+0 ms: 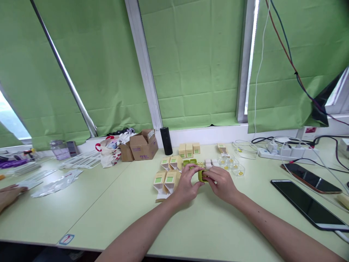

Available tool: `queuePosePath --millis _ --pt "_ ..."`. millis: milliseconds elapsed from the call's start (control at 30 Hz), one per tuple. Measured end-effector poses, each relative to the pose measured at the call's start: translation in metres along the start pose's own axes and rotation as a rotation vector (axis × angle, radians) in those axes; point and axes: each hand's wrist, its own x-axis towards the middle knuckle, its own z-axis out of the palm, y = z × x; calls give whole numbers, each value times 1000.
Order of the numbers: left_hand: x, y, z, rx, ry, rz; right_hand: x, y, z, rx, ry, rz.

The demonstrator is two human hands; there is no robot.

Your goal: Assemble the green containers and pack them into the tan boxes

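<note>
A small olive-green case (202, 176) is held up between my two hands, above the table. My left hand (188, 183) grips its left side with fingers and thumb. On the other side, my right hand (221, 183) has its fingertips pinched at the case's right edge. Left of my hands stand several cream boxes with green labels (169, 179), some with open flaps. Just behind my hands lie more green pieces (190, 161), small white blocks (211, 162) and clear round containers with yellow centres (239, 170).
A black cylinder (166, 141) and a cardboard box (144, 146) stand at the back. Right are a tablet (311, 203), a phone (312, 177) and a power strip (289, 154) with cables. Clear plastic packets (58, 183) and another person's hand (11, 194) are left.
</note>
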Motion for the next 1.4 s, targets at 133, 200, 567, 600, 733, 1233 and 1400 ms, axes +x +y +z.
queuePosePath --millis 133,200,567,600,733,1233,1400 --pt "2 -2 -2 19 11 53 1 -1 -3 26 4 -21" --pt "3 -3 -3 18 29 79 1 -2 -5 41 6 -32" --pt "6 -2 -4 50 111 30 -2 -10 -6 43 -15 79" --pt "6 -2 -3 52 104 33 -3 -10 -5 44 -28 81" --pt "4 -4 0 -8 126 -11 -6 -7 1 80 -28 81" --pt "8 -8 0 21 186 -111 -6 -9 3 222 62 211" --pt "7 -14 4 -27 171 -135 -8 -9 5 202 46 206"
